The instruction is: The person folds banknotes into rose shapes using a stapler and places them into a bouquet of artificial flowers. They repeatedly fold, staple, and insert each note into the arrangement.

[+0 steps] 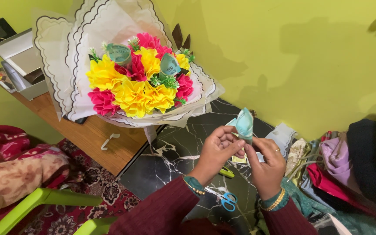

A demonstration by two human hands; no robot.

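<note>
My left hand (217, 150) and my right hand (265, 162) meet over the black marble floor, both pinching the base of a folded pale-teal banknote (243, 123) shaped like a small bud. Its tip points up above my fingers. Up and to the left stands a bouquet (138, 78) of yellow and pink paper flowers in cream scalloped wrapping, with two rolled teal banknotes tucked among the blooms. It rests on a wooden table (93, 135).
Blue-handled scissors (227, 201) lie on the black marble floor (175, 156) below my hands, with a yellow-green tool (227, 172) beside them. Piled clothes (349, 165) lie at right, a patterned red blanket (14, 161) at left. A green chair arm (44, 200) is lower left.
</note>
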